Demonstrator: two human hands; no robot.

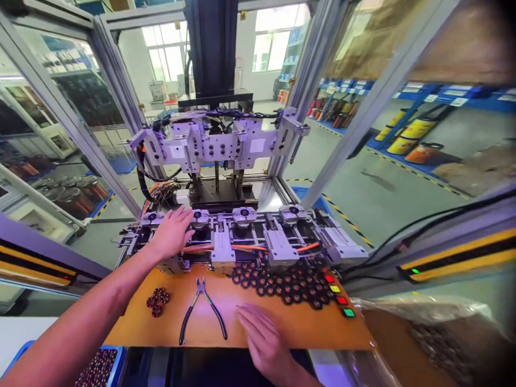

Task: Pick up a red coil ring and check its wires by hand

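My left hand (172, 232) reaches over the machine's front row, its fingers stretched out and thumb apart. Its fingertips are beside the second round fixture (200, 216) from the left; whether they touch it I cannot tell. Low over the front of the orange-brown board (161, 334), my right hand (264, 341) has its fingers pressed together, pointing up and left. Anything between those fingertips is hidden. Cutting pliers (201, 309) with black handles lie spread between my hands. Many black ring-shaped parts (288, 285) cover the board's right side; several dark reddish ring parts (158, 301) cluster at left.
Coloured square buttons (342, 300) line the board's right edge. More round fixtures (243, 215) stand along the machine, below a metal head plate (217, 148). Aluminium posts (116, 113) frame it. A blue bin (116, 357) of small parts sits lower left, a plastic-lined box (387, 328) right.
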